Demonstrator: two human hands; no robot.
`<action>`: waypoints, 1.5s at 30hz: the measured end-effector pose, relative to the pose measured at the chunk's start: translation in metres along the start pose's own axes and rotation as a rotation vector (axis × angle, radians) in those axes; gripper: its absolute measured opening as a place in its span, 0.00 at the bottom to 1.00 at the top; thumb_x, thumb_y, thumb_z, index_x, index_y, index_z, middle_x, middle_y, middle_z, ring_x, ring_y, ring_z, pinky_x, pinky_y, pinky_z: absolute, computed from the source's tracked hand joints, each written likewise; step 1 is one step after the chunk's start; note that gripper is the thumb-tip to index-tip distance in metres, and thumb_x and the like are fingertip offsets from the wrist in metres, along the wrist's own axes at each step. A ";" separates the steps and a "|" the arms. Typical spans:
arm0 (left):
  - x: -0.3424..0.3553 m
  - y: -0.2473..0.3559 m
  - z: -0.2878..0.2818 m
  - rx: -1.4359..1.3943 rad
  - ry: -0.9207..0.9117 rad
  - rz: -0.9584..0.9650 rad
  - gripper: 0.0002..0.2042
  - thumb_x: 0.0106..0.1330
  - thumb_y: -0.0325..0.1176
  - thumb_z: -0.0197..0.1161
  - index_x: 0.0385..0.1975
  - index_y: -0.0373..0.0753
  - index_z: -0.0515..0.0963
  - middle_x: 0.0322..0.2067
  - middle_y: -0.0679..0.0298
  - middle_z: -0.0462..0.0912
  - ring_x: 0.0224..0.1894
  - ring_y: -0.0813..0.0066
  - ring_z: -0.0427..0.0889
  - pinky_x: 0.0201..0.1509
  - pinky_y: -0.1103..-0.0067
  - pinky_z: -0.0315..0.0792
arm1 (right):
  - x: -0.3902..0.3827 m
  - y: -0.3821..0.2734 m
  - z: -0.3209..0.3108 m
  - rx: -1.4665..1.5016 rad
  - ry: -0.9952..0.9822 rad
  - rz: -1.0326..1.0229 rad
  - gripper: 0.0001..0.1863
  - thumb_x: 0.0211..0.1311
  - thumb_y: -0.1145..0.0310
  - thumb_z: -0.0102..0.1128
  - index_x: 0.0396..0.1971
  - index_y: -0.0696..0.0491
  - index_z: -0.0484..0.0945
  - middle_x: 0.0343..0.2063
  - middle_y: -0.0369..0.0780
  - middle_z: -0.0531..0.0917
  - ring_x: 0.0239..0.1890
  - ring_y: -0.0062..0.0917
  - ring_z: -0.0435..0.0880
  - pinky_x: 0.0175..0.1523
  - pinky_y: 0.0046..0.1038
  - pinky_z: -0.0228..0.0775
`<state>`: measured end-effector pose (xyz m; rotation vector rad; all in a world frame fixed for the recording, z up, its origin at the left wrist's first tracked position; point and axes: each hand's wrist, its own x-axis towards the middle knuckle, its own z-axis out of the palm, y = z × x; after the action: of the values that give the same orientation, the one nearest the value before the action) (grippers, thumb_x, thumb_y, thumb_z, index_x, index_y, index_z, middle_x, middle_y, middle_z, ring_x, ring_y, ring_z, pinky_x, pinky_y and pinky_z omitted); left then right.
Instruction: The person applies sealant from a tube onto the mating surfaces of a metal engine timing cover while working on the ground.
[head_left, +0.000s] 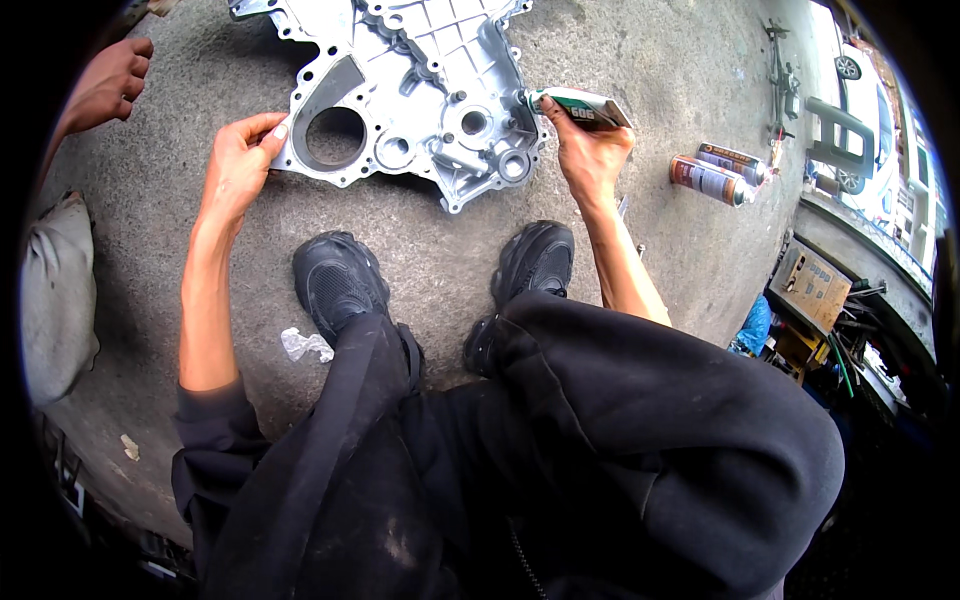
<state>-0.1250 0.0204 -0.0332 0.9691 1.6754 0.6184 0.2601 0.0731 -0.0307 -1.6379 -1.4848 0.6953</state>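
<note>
A silver cast-metal engine cover with several bolt holes and a large round opening lies in front of my feet, its far end cut off by the picture's top. My left hand pinches its left edge between thumb and fingers. In my right hand is a green and white sealant tube, flattened towards its tail. The tube's nozzle points left and is at the cover's right edge; whether it touches the metal I cannot tell. Any bead of sealant there is too small to make out.
Another person's hand hangs at the upper left, above grey cloth. Two spray cans lie on the concrete floor at the right. Beyond are a cardboard box, tools and a white car. A crumpled plastic scrap lies near my left shoe.
</note>
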 end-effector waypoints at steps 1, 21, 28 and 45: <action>-0.001 0.000 0.000 0.000 0.002 -0.012 0.15 0.71 0.29 0.58 0.52 0.30 0.81 0.36 0.65 0.85 0.36 0.82 0.79 0.42 0.81 0.72 | 0.000 0.001 0.001 0.023 -0.001 -0.002 0.14 0.52 0.64 0.79 0.32 0.58 0.88 0.26 0.39 0.89 0.23 0.20 0.85 0.32 0.22 0.78; -0.001 -0.003 -0.001 0.018 0.018 -0.007 0.15 0.71 0.30 0.58 0.53 0.30 0.80 0.36 0.63 0.85 0.36 0.81 0.81 0.42 0.80 0.74 | -0.008 0.001 -0.004 0.056 0.025 0.007 0.12 0.52 0.69 0.78 0.33 0.60 0.88 0.26 0.39 0.89 0.26 0.18 0.85 0.34 0.21 0.77; 0.000 -0.005 -0.002 0.024 -0.004 -0.018 0.15 0.72 0.32 0.59 0.53 0.32 0.81 0.38 0.66 0.85 0.38 0.81 0.79 0.41 0.81 0.72 | -0.017 0.000 -0.010 0.029 0.018 0.044 0.11 0.53 0.72 0.77 0.35 0.61 0.87 0.28 0.38 0.89 0.28 0.17 0.84 0.37 0.21 0.77; 0.000 -0.004 -0.002 0.018 -0.003 0.004 0.15 0.71 0.31 0.58 0.53 0.32 0.81 0.37 0.66 0.85 0.36 0.81 0.80 0.40 0.80 0.73 | -0.032 0.003 -0.015 0.069 0.060 0.088 0.14 0.53 0.75 0.77 0.39 0.62 0.85 0.31 0.39 0.89 0.33 0.19 0.85 0.42 0.22 0.78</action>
<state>-0.1284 0.0188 -0.0355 0.9854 1.6792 0.6052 0.2690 0.0385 -0.0292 -1.6641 -1.3391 0.7319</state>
